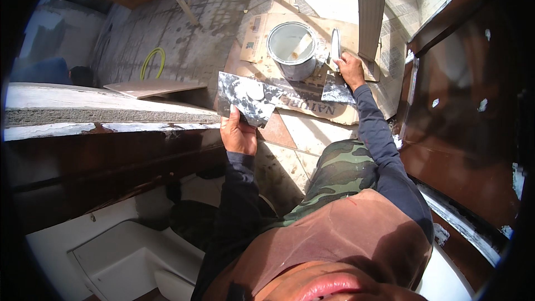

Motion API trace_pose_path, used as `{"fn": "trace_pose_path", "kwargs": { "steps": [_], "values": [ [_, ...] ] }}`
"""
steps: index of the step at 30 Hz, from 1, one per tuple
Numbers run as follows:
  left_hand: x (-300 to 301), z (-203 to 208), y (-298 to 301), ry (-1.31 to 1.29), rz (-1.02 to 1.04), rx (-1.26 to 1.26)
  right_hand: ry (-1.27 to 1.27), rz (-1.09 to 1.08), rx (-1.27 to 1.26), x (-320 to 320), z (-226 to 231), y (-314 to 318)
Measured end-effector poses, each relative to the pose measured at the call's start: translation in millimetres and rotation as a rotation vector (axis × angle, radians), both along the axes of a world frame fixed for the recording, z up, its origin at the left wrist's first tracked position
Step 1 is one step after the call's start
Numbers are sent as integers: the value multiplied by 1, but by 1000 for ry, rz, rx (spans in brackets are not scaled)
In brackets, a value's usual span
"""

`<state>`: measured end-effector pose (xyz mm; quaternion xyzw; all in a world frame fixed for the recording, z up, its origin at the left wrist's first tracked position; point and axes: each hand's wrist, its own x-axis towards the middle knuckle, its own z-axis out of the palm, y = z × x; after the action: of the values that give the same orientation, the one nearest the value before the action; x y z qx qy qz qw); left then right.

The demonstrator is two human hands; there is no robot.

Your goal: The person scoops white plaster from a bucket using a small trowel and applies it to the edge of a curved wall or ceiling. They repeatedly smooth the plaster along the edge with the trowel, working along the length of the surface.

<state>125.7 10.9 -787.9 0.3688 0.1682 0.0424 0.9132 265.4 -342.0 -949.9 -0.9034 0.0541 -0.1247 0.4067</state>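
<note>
My left hand [239,132] grips the lower edge of a flat metal plate [231,90], thumb on top. The plate is smeared with white filler, and a small white dollop [254,90] sits on it. To the right, my right hand [351,71] is closed round a putty knife; its broad, smeared blade [336,90] points down toward me. A pale oblong piece [335,42] stands just above that hand; I cannot tell whether it is the knife's handle. Between and beyond my hands stands an open can [292,67], pale and stained inside.
Flattened cardboard [326,107] lies under the can on the tiled floor. A wooden post [370,14] rises beyond my right hand. Brown panels with white patches [457,100] flank me on the right. At left are a white-edged ledge [111,106] and a yellow-green hose [152,62].
</note>
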Motion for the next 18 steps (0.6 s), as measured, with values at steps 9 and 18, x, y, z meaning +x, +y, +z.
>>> {"fn": "trace_pose_path", "kwargs": {
  "steps": [9, 18],
  "values": [
    [1, 5, -4, -30, 13, -42, -378, 510, -520, 13, 89, 71],
    [-3, 7, -4, -42, 7, -61, -215, 653, -743, 26, 79, 95]
  ]
}}
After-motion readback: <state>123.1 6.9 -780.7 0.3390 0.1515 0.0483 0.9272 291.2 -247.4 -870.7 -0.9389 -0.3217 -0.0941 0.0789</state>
